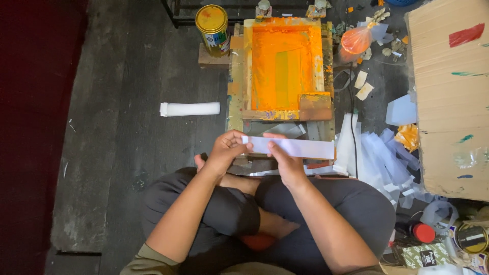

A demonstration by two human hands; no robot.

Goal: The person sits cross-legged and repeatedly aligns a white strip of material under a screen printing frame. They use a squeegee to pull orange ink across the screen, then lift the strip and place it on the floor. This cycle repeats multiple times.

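Strip (295,147) of white paper held crosswise, long axis left to right, pinched at its left end by left hand (226,150), mid-length by right hand (286,163), below orange screen (282,66).

The cardboard sheet (448,91) runs off the right edge.

Bare forearms emerge from short olive sleeves (147,257), above dark grey trousers (224,203) (loose, creased at the knees).

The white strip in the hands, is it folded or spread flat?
Spread flat: the white strip stretches straight between left hand and right hand, no crease visible.
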